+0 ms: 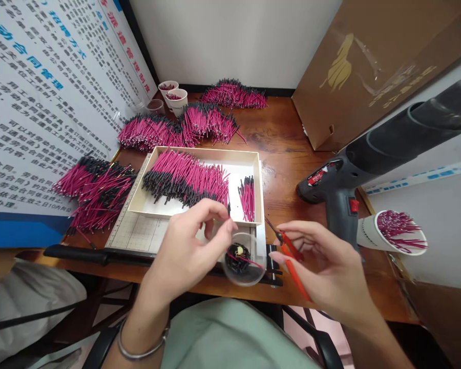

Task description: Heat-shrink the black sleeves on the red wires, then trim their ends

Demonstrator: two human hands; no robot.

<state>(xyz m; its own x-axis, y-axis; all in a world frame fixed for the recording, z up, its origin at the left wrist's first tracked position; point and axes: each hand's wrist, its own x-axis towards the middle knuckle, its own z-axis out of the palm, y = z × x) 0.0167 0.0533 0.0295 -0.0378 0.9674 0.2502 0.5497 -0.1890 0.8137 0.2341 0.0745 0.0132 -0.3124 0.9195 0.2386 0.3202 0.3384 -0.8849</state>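
My left hand [194,246] is closed in a pinch on a thin wire; its black end [229,208] shows above the fingertips. My right hand [322,266] grips small snips with orange handles [293,261], the thin dark jaws pointing up and left. Between my hands stands a clear plastic cup [249,277] with black bits and a pink wire inside. Just beyond is a shallow cream box [200,152]. It holds a large pile of pink wires with black ends [192,177] on the left and a smaller bunch [247,197] on the right.
A black heat gun [341,189] stands at the right beside a paper cup of pink wires [369,233]. More wire heaps [100,189] lie left and behind the box. A paper trimmer [125,230] with a black handle lies under it. A cardboard carton [353,77] stands back right.
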